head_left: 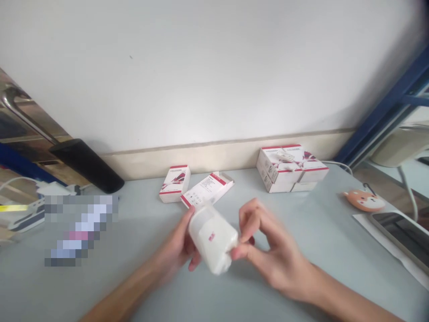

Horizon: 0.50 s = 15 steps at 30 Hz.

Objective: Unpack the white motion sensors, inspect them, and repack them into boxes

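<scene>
My left hand [177, 248] grips a white plastic bottle [212, 239] from its far side, and a small red mark shows on the bottle's side. My right hand [271, 255], blurred by motion, pinches the bottle's lower end between thumb and fingers. The bottle lies tilted between my hands, its cap end partly hidden by my left fingers. Behind it, an open white-and-red carton [208, 188] lies flat, and a closed carton [174, 183] stands beside it on the left.
A stack of white-and-red cartons [288, 167] stands against the wall on the pale grey table [301, 250]. An orange fox-shaped pad [364, 200] and a laptop [398, 237] are on the right. A black handle [87, 165] and a pixelated patch [80, 230] are on the left.
</scene>
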Each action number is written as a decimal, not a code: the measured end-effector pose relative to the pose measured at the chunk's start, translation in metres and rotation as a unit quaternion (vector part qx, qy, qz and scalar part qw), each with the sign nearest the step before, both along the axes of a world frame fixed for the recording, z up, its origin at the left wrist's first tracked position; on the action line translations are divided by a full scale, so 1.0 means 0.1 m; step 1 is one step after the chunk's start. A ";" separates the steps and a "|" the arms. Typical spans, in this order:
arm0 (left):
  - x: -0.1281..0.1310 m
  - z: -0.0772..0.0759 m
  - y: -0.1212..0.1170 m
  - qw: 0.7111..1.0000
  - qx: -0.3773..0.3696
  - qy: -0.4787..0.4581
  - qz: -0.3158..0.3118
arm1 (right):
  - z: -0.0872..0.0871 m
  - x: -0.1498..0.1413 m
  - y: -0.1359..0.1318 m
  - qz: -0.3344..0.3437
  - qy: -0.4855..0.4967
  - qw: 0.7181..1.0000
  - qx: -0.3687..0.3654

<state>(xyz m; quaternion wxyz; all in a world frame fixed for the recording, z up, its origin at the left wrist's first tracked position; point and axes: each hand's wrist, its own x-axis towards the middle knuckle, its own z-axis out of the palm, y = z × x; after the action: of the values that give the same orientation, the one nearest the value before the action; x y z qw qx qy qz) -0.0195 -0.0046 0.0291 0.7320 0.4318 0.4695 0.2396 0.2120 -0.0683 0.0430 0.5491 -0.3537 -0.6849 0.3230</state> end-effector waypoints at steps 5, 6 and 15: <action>0.09 0.13 -0.05 0.984 0.112 0.104 0.097 | -0.11 -0.05 0.03 0.134 -0.085 0.980 -0.117; 0.11 0.16 -0.07 0.976 0.141 0.130 0.099 | -0.14 -0.06 0.04 0.151 -0.139 0.974 -0.097; 0.25 0.43 0.43 0.817 0.481 0.312 0.065 | -0.10 0.14 0.18 -0.040 -0.281 0.958 0.029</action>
<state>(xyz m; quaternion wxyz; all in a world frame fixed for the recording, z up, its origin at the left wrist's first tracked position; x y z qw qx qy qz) 0.0058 0.0387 0.0718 0.2284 0.7491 0.5246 0.3340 0.2263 -0.0499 0.0325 0.3573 -0.4412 -0.8059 0.1679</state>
